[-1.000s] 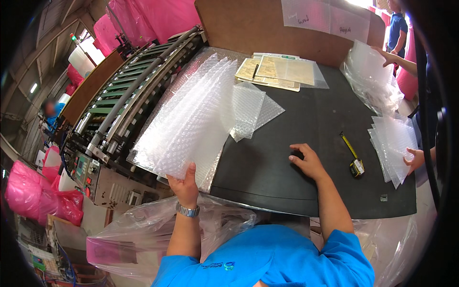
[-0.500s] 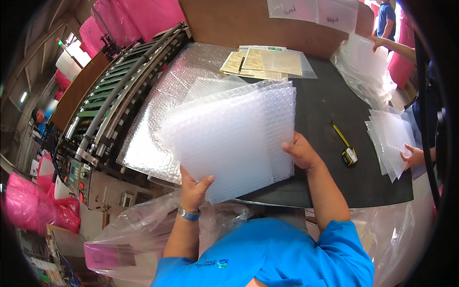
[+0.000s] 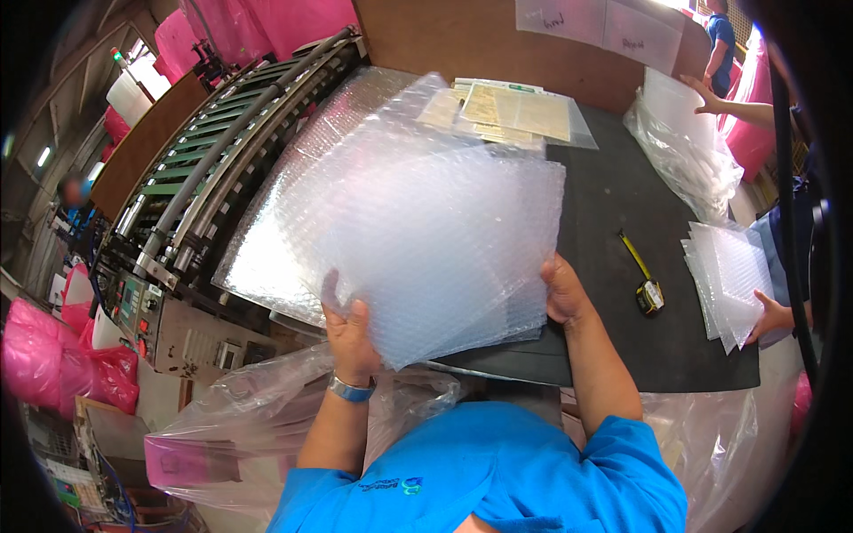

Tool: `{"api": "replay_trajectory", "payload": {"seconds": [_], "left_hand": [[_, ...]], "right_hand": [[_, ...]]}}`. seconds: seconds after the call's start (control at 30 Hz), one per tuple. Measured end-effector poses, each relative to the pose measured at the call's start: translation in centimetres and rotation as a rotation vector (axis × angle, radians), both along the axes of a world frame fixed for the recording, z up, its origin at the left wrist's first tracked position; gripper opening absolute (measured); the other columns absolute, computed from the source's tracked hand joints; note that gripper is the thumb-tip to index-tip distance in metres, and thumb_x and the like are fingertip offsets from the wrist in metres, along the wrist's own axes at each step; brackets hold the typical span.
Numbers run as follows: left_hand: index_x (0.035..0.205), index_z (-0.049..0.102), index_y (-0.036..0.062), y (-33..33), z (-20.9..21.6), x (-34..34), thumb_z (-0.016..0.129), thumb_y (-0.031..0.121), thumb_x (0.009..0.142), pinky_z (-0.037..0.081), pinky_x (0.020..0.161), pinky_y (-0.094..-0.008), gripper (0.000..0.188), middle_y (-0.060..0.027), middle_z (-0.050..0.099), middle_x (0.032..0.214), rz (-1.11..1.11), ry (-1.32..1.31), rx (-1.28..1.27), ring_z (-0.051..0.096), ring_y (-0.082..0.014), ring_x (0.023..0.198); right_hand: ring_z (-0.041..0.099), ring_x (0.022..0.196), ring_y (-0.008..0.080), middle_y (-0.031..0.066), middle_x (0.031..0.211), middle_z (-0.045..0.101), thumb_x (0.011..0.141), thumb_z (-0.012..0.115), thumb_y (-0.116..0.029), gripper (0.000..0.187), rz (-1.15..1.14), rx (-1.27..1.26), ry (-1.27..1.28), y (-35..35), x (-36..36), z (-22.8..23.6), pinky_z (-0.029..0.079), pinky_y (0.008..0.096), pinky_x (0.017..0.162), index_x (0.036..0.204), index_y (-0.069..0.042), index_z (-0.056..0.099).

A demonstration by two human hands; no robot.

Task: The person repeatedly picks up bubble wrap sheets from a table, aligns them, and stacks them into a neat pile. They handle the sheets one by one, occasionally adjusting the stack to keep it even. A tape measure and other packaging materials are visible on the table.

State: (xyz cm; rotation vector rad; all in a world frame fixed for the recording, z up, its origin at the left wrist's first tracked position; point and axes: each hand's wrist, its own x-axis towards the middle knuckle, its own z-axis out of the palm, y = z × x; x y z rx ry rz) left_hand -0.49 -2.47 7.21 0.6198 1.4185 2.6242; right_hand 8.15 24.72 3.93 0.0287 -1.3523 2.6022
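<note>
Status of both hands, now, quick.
Left hand: closed on the bubble-wrap sheets at their lower left.
Right hand: closed on the same sheets at their right edge.

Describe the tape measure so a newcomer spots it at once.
Start with the black table top. On it, right of the person's right hand, lies the tape measure. Its yellow blade, pulled out toward the far side, sets it apart from the clear bubble-wrap sheets nearby.

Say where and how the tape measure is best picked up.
Likely by the case, gripped across its sides, coming from the near end: that is the compact, bulky part, while the thin yellow blade extends from its far end.
</note>
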Motion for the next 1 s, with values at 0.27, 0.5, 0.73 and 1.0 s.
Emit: {"api": "replay_trajectory", "payload": {"seconds": [0.27, 0.5, 0.73, 1.0], "left_hand": [[0.126, 0.036, 0.0044, -1.8, -1.2, -1.2, 0.044, 0.037, 0.086, 0.031, 0.097, -0.0473, 0.052, -0.0145, 0.042, 0.125, -0.416, -0.521, 0.497, 0.040, -0.0314, 0.115], [0.125, 0.038, 0.0059, -9.5, -3.5, -3.1, 0.044, 0.040, 0.086, 0.035, 0.092, -0.0481, 0.052, -0.0135, 0.047, 0.121, -0.366, -0.374, 0.409, 0.047, -0.0314, 0.108], [0.117, 0.043, 0.0049, -29.9, -18.9, 1.5, 0.057, 0.024, 0.079, 0.044, 0.080, -0.0506, 0.045, -0.0128, 0.056, 0.100, -0.068, -0.664, -0.090, 0.055, -0.0308, 0.091], [0.125, 0.033, 0.0044, -34.1, -26.1, 14.4, 0.054, 0.039, 0.077, 0.045, 0.077, -0.0444, 0.062, -0.0177, 0.053, 0.102, 0.332, -1.313, -0.493, 0.055, -0.0311, 0.091]], "right_hand": [[0.049, 0.102, 0.0210, 0.0102, 0.114, 0.048, 0.069, 0.068, -0.011, 0.061, 0.000, 0.124, -0.097, -0.4, 0.2, 0.4, 0.040, 0.0323, 0.088, 0.122, -0.003, 0.039], [0.050, 0.097, 0.0216, 0.0105, 0.113, 0.048, 0.072, 0.056, -0.002, 0.054, -0.257, 0.092, -0.146, 1.8, 0.9, 0.9, 0.044, 0.0334, 0.083, 0.123, -0.003, 0.037], [0.049, 0.103, 0.0298, 0.0138, 0.117, 0.048, 0.080, 0.051, -0.012, 0.047, -0.732, -0.287, 0.084, 11.2, 4.0, 0.3, 0.040, 0.0434, 0.090, 0.122, -0.001, 0.036], [0.050, 0.101, 0.0303, 0.0155, 0.111, 0.049, 0.085, 0.049, -0.022, 0.040, -0.988, -0.585, -0.026, 13.9, 5.3, -0.7, 0.042, 0.0407, 0.086, 0.117, 0.001, 0.038]]}}
